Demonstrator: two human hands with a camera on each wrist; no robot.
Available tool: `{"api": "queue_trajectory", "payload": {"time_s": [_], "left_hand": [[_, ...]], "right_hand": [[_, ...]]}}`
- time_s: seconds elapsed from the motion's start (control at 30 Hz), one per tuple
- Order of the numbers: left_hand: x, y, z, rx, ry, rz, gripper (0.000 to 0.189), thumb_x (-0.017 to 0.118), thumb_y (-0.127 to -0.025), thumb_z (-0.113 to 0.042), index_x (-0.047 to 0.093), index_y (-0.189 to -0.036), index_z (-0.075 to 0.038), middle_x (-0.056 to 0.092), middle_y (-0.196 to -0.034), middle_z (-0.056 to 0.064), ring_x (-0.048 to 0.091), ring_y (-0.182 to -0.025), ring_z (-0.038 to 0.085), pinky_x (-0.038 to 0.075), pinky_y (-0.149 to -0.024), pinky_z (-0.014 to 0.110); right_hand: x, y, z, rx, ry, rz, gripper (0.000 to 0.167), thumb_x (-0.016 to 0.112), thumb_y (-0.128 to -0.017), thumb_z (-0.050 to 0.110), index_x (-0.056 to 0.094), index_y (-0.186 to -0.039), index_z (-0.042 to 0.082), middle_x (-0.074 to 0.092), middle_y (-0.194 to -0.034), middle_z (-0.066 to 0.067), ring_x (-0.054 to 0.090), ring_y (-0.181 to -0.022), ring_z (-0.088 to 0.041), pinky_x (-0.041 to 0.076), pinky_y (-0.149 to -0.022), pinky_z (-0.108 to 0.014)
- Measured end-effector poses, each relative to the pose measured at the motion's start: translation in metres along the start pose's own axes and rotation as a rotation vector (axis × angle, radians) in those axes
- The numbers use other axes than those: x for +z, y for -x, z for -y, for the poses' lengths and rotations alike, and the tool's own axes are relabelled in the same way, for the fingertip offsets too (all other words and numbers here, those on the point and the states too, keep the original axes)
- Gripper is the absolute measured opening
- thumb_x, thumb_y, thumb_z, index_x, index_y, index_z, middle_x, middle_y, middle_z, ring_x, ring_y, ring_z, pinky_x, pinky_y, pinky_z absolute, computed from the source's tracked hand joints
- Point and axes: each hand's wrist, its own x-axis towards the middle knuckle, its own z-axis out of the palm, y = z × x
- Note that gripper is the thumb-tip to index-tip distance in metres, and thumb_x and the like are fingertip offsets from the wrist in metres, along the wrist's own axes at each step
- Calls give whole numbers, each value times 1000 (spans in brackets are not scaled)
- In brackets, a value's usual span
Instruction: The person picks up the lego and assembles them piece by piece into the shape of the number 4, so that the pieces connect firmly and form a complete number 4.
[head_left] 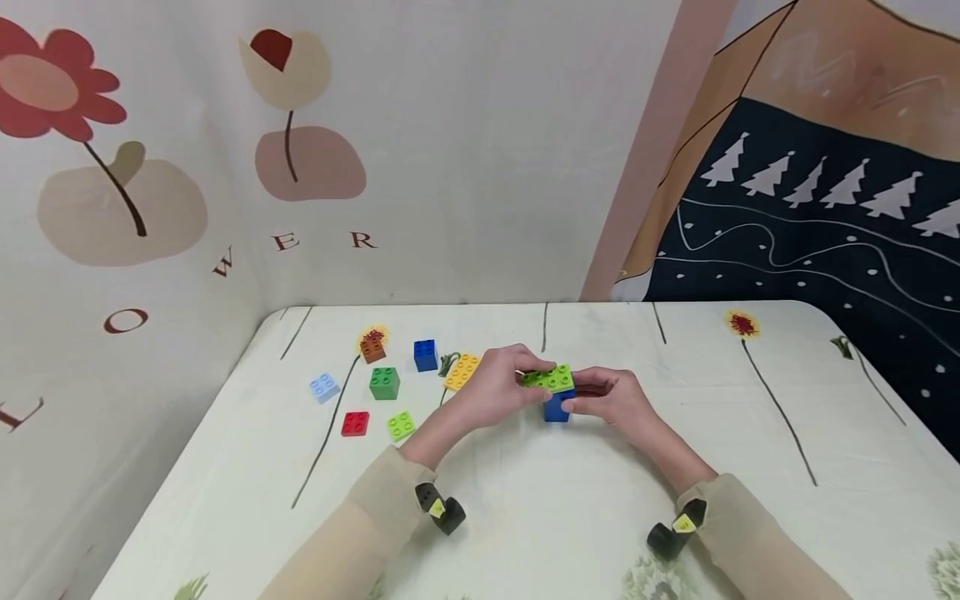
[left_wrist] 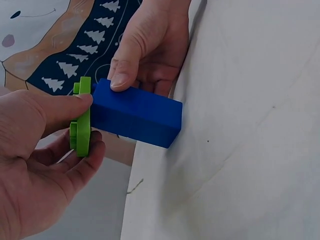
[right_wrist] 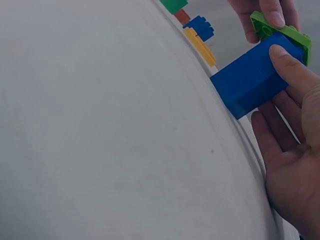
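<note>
One lime-green brick (head_left: 555, 380), right of the frame's centre, was pinched in my left grip (head_left: 497, 390); from afar I saw my right grip (head_left: 615, 396) holding an upright blue block (head_left: 556, 410) directly beneath its right part. Left of centre, a yellow brick (head_left: 461, 371), a red brick (head_left: 355, 423) and a green block (head_left: 385, 384) lay on the white tabletop (head_left: 525, 517).

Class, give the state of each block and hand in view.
left hand: pinching lime plate
right hand: gripping blue stack
lime plate: held at stack's top, seating unclear
blue stack: upright
yellow plate: partly hidden, loose
light-blue block: loose
brown block: loose
green block: loose
small blue block: loose
red block: loose
small lime block: loose
</note>
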Motion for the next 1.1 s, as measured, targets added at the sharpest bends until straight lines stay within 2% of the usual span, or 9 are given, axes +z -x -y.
{"api": "queue_trajectory", "payload": {"time_s": [0.33, 0.63, 1.1], "left_hand": [[-1, -1, 2, 24, -29, 9, 40, 78, -92, -10, 70, -132, -8, 65, -110, 0, 57, -95, 15, 52, -76, 22], [-5, -4, 1, 52, -117, 48, 40, 79, -92, -10, 71, -131, -7, 65, -107, 0, 57, -95, 14, 51, -81, 24], [-11, -13, -5, 66, -169, 131, 40, 79, -91, -9, 71, -130, -6, 64, -103, 0, 56, -93, 14, 50, -81, 23]], "right_hand": [[0, -1, 0, 11, 21, -11, 44, 84, -87, 10, 68, -124, -9, 72, -116, -19, 70, -98, -17, 58, -83, -24], [3, -2, -1, 6, 11, 1, 44, 84, -86, 8, 68, -123, -11, 73, -112, -19, 71, -95, -17, 59, -82, -25], [-1, -3, -3, 2, 29, -1, 44, 84, -86, 10, 69, -123, -9, 74, -113, -19, 72, -100, -24, 59, -82, -26]]}}
